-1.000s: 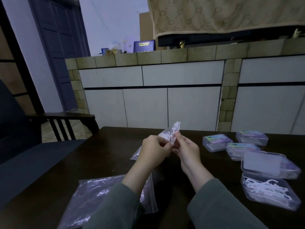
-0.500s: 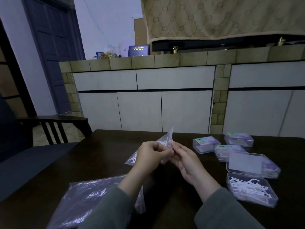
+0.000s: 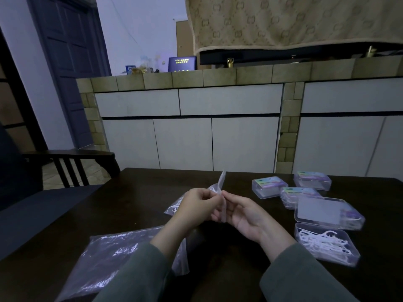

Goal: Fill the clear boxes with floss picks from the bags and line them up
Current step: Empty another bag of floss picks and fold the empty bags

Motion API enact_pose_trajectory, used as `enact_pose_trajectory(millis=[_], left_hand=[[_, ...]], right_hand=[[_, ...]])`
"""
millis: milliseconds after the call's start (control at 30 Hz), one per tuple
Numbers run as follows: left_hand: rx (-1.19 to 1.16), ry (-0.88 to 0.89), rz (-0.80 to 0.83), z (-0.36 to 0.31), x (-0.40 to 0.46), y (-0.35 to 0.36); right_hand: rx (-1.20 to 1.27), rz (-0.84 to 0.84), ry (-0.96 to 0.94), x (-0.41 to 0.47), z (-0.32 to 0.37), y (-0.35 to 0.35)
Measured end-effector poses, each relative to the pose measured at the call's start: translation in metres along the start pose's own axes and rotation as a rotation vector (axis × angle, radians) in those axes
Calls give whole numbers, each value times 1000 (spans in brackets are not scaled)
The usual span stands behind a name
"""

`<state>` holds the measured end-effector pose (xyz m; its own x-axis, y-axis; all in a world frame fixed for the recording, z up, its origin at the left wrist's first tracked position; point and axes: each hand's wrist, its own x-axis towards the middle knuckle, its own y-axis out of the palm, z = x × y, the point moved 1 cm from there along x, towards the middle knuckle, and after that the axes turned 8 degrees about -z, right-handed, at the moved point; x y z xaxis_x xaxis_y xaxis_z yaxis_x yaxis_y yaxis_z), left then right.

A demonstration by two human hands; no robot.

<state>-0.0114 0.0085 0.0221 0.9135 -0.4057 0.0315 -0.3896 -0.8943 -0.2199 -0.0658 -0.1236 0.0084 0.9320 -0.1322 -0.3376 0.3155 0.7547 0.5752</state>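
Small bag of floss picks, left of the open box, raised over the table, pinched at its top by left hand and right hand; likely light, limp, slippery film, best gripped at the mouth.

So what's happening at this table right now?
A person is working a small clear bag of floss picks with both hands: the left hand and right hand pinch its top above the dark table, apparently opening it. An open clear box at right already holds white picks. Three closed boxes sit beyond it, and a big plastic bag lies near the left sleeve.
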Motion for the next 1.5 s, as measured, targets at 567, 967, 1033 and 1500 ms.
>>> enact_pose_trajectory(millis=[567,967,1033,1500], left_hand=[[-103,19,143,2,-3,-12],[347,157,-23,-5,-15,-27],[440,197,-100,-5,-14,-29],[399,209,-164,-8,-16,-21]], right_hand=[[-280,37,-213,-3,1,6],[-414,-22,-377,-2,-7,9],[-569,-121,-511,-1,-7,12],[-335,-90,-207,0,-12,12]])
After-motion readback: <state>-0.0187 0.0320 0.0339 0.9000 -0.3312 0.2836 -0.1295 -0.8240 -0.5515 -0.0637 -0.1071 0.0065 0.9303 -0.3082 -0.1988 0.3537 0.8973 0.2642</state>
